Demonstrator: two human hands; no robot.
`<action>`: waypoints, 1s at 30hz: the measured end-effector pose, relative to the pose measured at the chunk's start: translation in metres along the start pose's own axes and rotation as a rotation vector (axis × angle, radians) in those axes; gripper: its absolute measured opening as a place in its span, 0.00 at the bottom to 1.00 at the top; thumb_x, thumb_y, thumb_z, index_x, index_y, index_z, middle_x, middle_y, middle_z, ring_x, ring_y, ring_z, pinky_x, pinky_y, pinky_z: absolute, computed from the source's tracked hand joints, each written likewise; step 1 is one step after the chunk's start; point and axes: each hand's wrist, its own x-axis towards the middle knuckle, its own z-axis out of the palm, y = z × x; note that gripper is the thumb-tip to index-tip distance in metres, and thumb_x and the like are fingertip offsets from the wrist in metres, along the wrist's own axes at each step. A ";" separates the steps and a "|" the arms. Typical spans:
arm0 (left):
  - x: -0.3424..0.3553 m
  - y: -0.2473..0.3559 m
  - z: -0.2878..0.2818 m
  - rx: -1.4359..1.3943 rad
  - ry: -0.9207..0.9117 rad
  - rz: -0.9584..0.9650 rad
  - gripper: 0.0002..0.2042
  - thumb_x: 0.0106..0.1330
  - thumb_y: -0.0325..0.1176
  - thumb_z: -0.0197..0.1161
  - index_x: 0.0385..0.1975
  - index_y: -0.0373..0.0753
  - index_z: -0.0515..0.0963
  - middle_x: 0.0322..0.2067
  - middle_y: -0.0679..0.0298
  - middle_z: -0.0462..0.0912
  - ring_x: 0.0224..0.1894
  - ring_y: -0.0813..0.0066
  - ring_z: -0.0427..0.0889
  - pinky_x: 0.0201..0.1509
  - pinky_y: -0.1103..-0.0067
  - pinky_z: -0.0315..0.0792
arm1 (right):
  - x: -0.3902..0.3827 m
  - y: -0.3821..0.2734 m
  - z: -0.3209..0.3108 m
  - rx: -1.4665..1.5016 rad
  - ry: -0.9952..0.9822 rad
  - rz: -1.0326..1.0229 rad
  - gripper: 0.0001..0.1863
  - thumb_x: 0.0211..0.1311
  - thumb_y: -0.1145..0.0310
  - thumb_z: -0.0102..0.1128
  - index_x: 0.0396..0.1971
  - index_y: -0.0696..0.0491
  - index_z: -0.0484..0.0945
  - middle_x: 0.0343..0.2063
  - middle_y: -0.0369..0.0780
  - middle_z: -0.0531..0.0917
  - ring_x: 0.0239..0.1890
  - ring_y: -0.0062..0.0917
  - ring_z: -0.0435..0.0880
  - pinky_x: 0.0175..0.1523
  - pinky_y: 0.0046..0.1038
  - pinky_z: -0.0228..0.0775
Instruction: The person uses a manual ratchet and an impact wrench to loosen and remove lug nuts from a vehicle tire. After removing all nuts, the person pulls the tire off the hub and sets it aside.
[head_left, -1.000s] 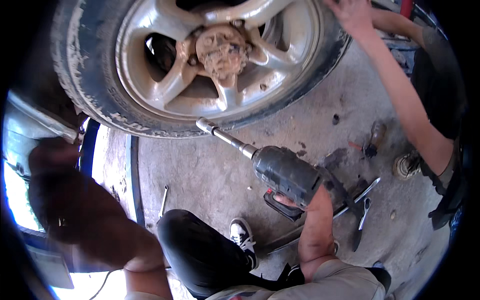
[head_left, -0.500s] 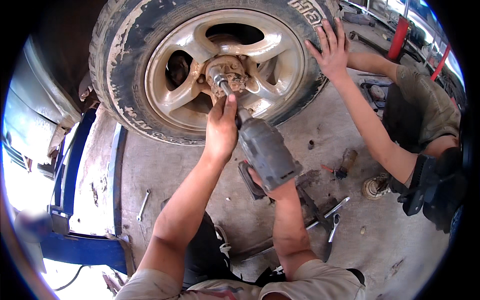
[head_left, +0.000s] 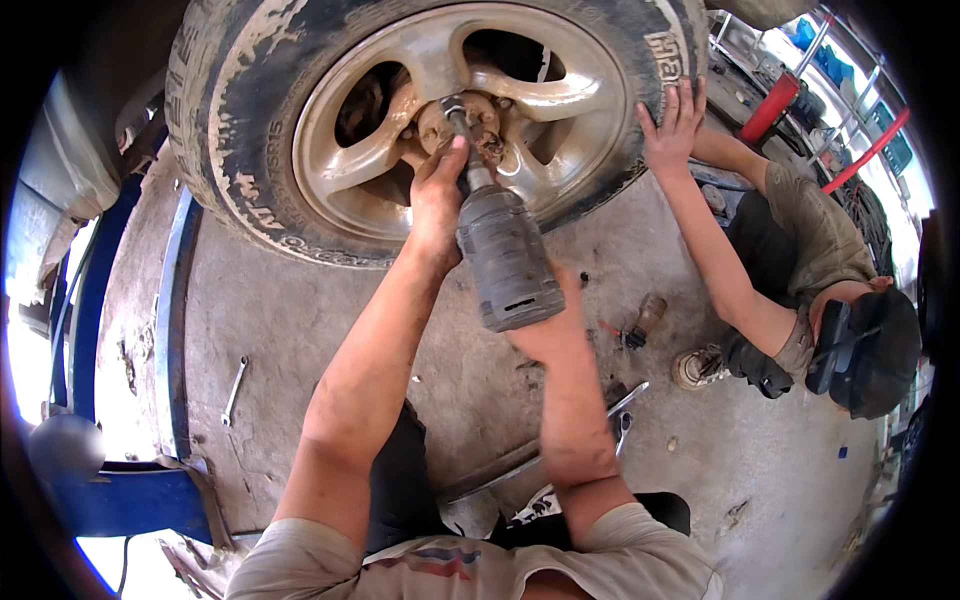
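Note:
A grey impact wrench (head_left: 510,258) points up at the hub (head_left: 487,125) of a muddy wheel. Its socket (head_left: 455,108) reaches the lug nut area; whether it sits on a nut I cannot tell. My left hand (head_left: 435,205) closes round the front of the wrench, thumb along the shaft. Under the wrench's rear end, my right hand (head_left: 552,325) is wrapped at the handle, which the body mostly hides. The wheel has a silver spoked rim (head_left: 345,185) and a dirt-caked black tire (head_left: 235,130). A co-worker's hand (head_left: 673,130) lies spread against the tire's right side.
The co-worker (head_left: 820,240) crouches at the right. On the concrete floor lie a combination wrench (head_left: 235,392), a long bar (head_left: 500,475), another wrench (head_left: 624,430) and a small brownish tool (head_left: 645,318). Blue lift parts (head_left: 140,502) stand at the left. A red jack handle (head_left: 770,108) is far right.
My view has shifted, and the wrench looks more upright, its rear swung left. My right hand has come up behind it. My left hand keeps its grip; the co-worker's hand stays on the tire.

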 end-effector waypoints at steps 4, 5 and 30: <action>0.001 0.001 -0.004 -0.010 -0.003 -0.019 0.17 0.68 0.45 0.49 0.29 0.35 0.72 0.22 0.63 0.74 0.21 0.76 0.72 0.26 0.81 0.69 | 0.008 -0.003 -0.015 -0.088 -0.029 -0.010 0.25 0.35 0.69 0.68 0.40 0.57 0.76 0.27 0.45 0.82 0.32 0.38 0.83 0.35 0.31 0.72; 0.002 0.000 -0.005 -0.011 0.000 -0.015 0.17 0.68 0.45 0.49 0.30 0.35 0.72 0.22 0.63 0.74 0.21 0.76 0.72 0.26 0.81 0.69 | 0.011 0.001 -0.014 -0.089 -0.025 -0.020 0.25 0.35 0.69 0.68 0.41 0.57 0.76 0.27 0.45 0.82 0.32 0.38 0.83 0.35 0.31 0.72; -0.076 -0.007 0.004 1.198 -0.442 1.211 0.10 0.49 0.37 0.68 0.32 0.46 0.81 0.35 0.66 0.80 0.48 0.57 0.76 0.58 0.55 0.62 | 0.014 0.024 0.006 0.121 0.000 0.083 0.11 0.55 0.66 0.51 0.36 0.54 0.75 0.24 0.44 0.81 0.26 0.37 0.82 0.29 0.31 0.72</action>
